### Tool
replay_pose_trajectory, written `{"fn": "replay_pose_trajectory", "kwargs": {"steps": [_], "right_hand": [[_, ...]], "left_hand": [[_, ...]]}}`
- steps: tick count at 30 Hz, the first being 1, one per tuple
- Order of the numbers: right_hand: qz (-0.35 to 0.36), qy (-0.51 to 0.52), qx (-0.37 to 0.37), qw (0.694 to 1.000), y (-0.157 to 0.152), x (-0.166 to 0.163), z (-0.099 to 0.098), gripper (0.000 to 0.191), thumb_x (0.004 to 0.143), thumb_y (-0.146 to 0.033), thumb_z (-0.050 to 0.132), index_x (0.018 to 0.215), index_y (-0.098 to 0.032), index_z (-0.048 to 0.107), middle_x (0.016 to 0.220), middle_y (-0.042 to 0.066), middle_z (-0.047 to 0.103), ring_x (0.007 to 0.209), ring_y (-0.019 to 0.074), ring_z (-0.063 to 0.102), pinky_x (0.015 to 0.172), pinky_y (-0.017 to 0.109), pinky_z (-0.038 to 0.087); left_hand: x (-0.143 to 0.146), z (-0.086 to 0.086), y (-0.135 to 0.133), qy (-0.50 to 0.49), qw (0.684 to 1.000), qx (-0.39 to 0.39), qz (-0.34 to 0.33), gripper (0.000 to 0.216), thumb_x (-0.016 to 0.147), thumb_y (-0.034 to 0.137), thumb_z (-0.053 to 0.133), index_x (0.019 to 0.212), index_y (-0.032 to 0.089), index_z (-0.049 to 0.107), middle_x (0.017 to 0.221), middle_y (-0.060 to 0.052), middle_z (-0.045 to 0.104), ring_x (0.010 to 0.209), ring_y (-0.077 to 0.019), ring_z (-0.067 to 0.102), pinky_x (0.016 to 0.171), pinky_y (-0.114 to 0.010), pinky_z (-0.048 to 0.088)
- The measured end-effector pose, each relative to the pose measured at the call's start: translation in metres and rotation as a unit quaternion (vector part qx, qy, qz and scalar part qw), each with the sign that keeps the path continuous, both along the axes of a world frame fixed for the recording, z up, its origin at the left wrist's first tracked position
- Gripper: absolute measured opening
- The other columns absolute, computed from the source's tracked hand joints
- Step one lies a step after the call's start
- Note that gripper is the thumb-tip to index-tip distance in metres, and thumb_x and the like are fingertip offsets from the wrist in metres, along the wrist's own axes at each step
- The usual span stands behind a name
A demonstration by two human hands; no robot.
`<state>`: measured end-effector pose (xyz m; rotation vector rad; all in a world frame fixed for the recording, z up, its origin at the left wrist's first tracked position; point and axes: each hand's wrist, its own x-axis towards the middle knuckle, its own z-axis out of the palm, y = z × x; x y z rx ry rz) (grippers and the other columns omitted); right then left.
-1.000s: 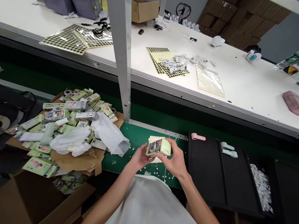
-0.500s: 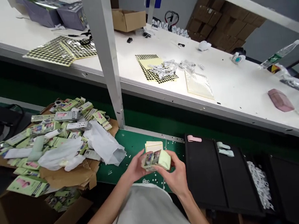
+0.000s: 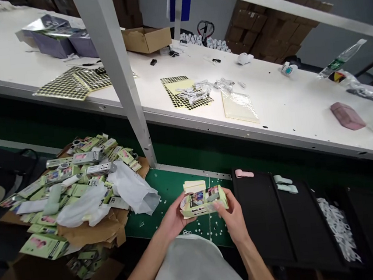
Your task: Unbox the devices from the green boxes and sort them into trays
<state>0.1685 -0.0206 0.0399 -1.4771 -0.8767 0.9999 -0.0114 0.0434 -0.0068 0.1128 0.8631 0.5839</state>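
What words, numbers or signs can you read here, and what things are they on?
None is clear enough to quote.
Held box: printed, but the writing is too small and blurred to read.
Pile of green boxes: printed lines, too small to read.
Bottle label: green with pale marks, too blurred to read.
Stacked brown boxes: one has a small pale patch, with nothing readable on it.

The box is between carton heap, left, and trays, right.
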Motion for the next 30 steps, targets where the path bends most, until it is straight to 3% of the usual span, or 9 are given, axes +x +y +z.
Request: {"fn": "replay_pose_trajectory", "kwargs": {"steps": [4, 7, 11, 18, 25, 30], "right_hand": [[-0.041, 0.057, -0.001, 0.998, -0.005, 0.007, -0.015, 0.052, 0.086, -0.057, 0.068, 0.122, -0.020, 0.064, 0.096, 0.008, 0.073, 0.070, 0.0200, 0.065, 0.051, 0.026, 0.050], [-0.032, 0.031, 0.038, 0.998, -0.011, 0.004, -0.010, 0.051, 0.085, -0.056, 0.070, 0.121, -0.021, 0.061, 0.098, 0.008, 0.072, 0.076, 0.0214, 0.068, 0.056, 0.027, 0.053], [0.019, -0.024, 0.082, 0.996, -0.017, 0.004, 0.004, 0.049, 0.082, -0.049, 0.075, 0.121, -0.023, 0.060, 0.103, 0.007, 0.071, 0.089, 0.0236, 0.070, 0.073, 0.033, 0.059], [0.015, -0.007, 0.096, 0.995, -0.023, 0.015, -0.007, 0.049, 0.084, -0.046, 0.073, 0.125, -0.024, 0.058, 0.105, 0.007, 0.071, 0.087, 0.0236, 0.070, 0.069, 0.033, 0.059], [0.118, -0.033, 0.053, 0.991, -0.023, 0.017, 0.001, 0.046, 0.079, -0.042, 0.080, 0.119, -0.025, 0.063, 0.115, 0.009, 0.071, 0.098, 0.0253, 0.070, 0.079, 0.034, 0.060], [0.119, -0.066, 0.054, 0.989, -0.024, 0.014, 0.005, 0.043, 0.077, -0.039, 0.081, 0.115, -0.024, 0.066, 0.114, 0.009, 0.072, 0.097, 0.0258, 0.071, 0.080, 0.035, 0.061]], "left_hand": [[-0.001, 0.023, -0.002, 0.047, 0.994, 0.100, 0.011, 0.042, 0.083, 0.044, 0.077, 0.112, 0.013, 0.073, 0.112, -0.014, 0.075, 0.095, -0.0266, 0.073, 0.068, -0.030, 0.061], [-0.003, 0.030, -0.001, 0.056, 0.989, 0.137, -0.025, 0.046, 0.081, 0.047, 0.079, 0.115, 0.016, 0.072, 0.116, -0.013, 0.074, 0.094, -0.0283, 0.073, 0.068, -0.034, 0.063], [-0.009, 0.024, 0.000, 0.044, 0.989, 0.113, -0.080, 0.044, 0.075, 0.035, 0.086, 0.112, 0.015, 0.072, 0.111, -0.015, 0.075, 0.097, -0.0287, 0.073, 0.075, -0.037, 0.063], [-0.020, 0.007, -0.003, -0.019, 0.994, 0.078, -0.071, 0.045, 0.073, 0.022, 0.082, 0.115, 0.013, 0.069, 0.114, -0.015, 0.072, 0.104, -0.0279, 0.069, 0.088, -0.038, 0.060], [-0.024, 0.012, -0.001, -0.010, 0.984, 0.123, -0.129, 0.028, 0.061, 0.014, 0.070, 0.088, 0.019, 0.062, 0.093, -0.005, 0.071, 0.086, -0.0239, 0.069, 0.080, -0.042, 0.061], [-0.026, 0.013, -0.001, 0.008, 0.977, 0.152, -0.151, 0.027, 0.062, 0.012, 0.068, 0.085, 0.021, 0.059, 0.092, -0.004, 0.068, 0.085, -0.0222, 0.068, 0.073, -0.036, 0.060]]}}
